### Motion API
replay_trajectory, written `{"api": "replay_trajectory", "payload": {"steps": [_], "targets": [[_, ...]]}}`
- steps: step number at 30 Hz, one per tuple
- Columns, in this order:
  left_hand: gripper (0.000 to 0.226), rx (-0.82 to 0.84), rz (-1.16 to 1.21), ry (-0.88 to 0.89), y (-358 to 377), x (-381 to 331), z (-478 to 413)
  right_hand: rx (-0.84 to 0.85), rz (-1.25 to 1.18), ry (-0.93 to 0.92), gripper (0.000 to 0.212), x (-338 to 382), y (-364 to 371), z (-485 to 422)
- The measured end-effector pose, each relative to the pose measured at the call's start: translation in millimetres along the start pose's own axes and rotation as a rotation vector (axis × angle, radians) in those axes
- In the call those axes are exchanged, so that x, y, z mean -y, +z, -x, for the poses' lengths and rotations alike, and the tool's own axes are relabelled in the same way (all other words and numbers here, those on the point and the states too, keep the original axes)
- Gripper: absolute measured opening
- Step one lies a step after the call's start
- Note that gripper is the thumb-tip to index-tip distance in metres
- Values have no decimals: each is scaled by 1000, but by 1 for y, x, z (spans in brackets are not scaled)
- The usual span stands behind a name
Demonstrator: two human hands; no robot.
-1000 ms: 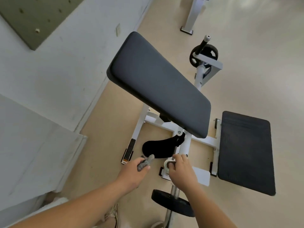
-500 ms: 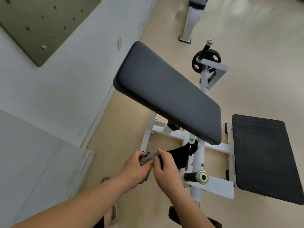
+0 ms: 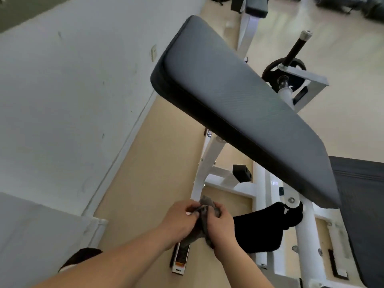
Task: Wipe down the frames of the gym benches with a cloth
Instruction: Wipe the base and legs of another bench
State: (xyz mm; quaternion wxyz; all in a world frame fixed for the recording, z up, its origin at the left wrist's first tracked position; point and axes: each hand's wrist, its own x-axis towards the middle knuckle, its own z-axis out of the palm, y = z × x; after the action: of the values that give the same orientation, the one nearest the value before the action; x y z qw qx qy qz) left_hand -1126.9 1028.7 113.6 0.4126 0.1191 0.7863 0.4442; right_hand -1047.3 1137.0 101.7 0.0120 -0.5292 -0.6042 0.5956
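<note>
A white steel bench frame (image 3: 209,159) carries a large slanted dark grey pad (image 3: 239,104). Below and in front of the pad, both my hands hold a small grey cloth (image 3: 204,213) between them. My left hand (image 3: 180,219) grips its left side, and my right hand (image 3: 221,227) pinches its right side. The cloth hangs just in front of the frame's left leg, near its lower end. Whether it touches the leg I cannot tell.
A white wall (image 3: 72,100) runs close on the left. A black seat pad (image 3: 268,227) sits under the slanted pad, a black footplate (image 3: 365,204) at the right. A weight plate on a lever (image 3: 286,73) stands behind; another bench frame (image 3: 249,23) lies farther back.
My right hand let go of the roller handle and came over to the cloth. Both hands now hold the cloth together, and my view has moved closer under the pad.
</note>
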Motion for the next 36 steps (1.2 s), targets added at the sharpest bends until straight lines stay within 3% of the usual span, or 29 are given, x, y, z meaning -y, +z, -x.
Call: {"api": "replay_trajectory", "payload": {"steps": [3, 6, 9, 14, 16, 18, 22, 26, 31, 36], "targets": [[19, -49, -134, -25, 12, 58, -62, -37, 80, -108, 24, -37, 17, -60], [39, -20, -333, -38, 19, 102, -119, -13, 165, -236, 23, -76, 30, -119], [47, -51, -364, -19, 30, 137, -165, -2, 239, -327, 27, -112, 45, -172], [47, -139, -221, -86, 78, 217, -184, 63, 450, -491, 37, -159, 76, -228], [44, -139, -134, -149, 93, 253, -182, 200, 659, -505, 46, -183, 92, -245], [35, -111, -27, -146, 103, 279, -180, 375, 909, -408, 57, -209, 102, -251], [41, -24, 130, -118, 107, 308, -187, 395, 1222, -462, 69, -240, 113, -263], [52, -84, 224, -194, 117, 333, -190, 345, 1234, -527, 67, -220, 117, -300], [41, -118, 274, -212, 123, 343, -197, 330, 1196, -571, 68, -192, 110, -331], [43, -81, 284, -249, 132, 344, -194, 451, 1285, -594, 76, -217, 93, -303]]}}
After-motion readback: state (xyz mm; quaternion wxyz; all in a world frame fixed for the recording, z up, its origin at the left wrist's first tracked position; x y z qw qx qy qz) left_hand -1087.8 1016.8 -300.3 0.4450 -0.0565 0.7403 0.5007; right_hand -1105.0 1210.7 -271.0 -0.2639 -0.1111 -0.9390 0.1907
